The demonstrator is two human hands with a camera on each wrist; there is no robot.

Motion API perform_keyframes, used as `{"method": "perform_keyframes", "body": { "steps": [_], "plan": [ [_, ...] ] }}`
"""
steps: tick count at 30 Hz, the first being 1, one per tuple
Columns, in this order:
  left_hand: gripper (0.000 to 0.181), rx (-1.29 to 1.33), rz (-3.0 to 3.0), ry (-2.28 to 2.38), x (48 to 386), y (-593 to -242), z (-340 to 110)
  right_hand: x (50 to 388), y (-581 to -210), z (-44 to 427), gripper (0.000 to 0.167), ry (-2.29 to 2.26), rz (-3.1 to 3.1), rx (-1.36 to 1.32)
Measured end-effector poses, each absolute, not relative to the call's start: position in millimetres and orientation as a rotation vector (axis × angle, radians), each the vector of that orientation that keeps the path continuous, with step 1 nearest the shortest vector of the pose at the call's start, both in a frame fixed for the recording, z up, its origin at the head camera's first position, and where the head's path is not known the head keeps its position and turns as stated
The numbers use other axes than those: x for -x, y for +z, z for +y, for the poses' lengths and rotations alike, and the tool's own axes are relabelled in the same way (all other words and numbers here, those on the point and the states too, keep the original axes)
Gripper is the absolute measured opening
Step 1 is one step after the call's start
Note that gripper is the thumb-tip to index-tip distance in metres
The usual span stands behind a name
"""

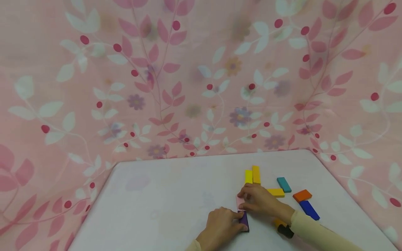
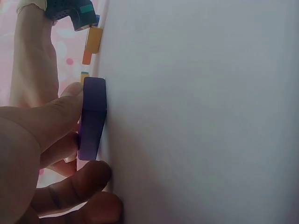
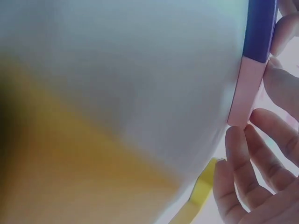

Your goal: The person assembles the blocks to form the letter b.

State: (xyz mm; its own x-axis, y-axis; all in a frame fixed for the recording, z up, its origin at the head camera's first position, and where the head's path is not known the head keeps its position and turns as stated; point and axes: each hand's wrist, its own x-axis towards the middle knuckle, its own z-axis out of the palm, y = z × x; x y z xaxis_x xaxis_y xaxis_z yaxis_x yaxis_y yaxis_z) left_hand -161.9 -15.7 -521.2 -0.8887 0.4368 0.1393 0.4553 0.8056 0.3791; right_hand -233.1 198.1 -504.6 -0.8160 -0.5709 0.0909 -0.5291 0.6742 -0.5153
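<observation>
Closely abutting — purple block (image 2: 93,114) inside left grip (image 1: 221,223), pinched; pink block (image 3: 246,93) inside right grip (image 1: 261,200), likewise pinched.

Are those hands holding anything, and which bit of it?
Yes. The left hand holds the purple block near its two ends, and the right hand holds the pink block near its two ends too.

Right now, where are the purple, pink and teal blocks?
Purple block (image 1: 245,220), head view: middle of its visible top.
Pink block (image 3: 245,92), right wrist view: its exposed side.
Teal block (image 1: 284,184), head view: its top face.
</observation>
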Motion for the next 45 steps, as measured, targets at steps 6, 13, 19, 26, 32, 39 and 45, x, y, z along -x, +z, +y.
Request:
{"method": "perform_keyframes", "body": {
  "steps": [6,13,19,26,32,39,45],
  "plan": [
    [0.042,0.642,-2.938,-0.745,159.0,-520.6,-35.7,232.6,-506.2,177.8,0.028,-0.868,2.783,1.027],
    [0.043,0.585,-2.934,-0.752,155.2,-516.8,-52.9,233.8,-507.1,156.9,0.025,-0.872,2.786,1.123],
    [0.044,0.572,-2.903,-0.719,153.1,-515.6,-63.9,235.7,-506.5,143.8,0.026,-0.883,2.793,1.2],
    [0.045,0.522,-2.899,-0.703,151.9,-516.4,-75.6,236.7,-507.9,130.4,0.027,-0.937,2.761,1.227],
    [0.045,0.509,-2.878,-0.738,150.2,-519.2,-85.5,235.8,-512.2,120.2,0.025,-0.954,2.751,1.239],
    [0.048,0.466,-2.862,-0.823,149.6,-521.6,-97.0,235.9,-513.5,109.5,0.028,-0.893,2.744,1.175],
    [0.048,0.415,-2.848,-0.869,151.4,-524.8,-103.1,236.9,-513.0,101.2,0.027,-0.868,2.746,1.188]
  ]
}}
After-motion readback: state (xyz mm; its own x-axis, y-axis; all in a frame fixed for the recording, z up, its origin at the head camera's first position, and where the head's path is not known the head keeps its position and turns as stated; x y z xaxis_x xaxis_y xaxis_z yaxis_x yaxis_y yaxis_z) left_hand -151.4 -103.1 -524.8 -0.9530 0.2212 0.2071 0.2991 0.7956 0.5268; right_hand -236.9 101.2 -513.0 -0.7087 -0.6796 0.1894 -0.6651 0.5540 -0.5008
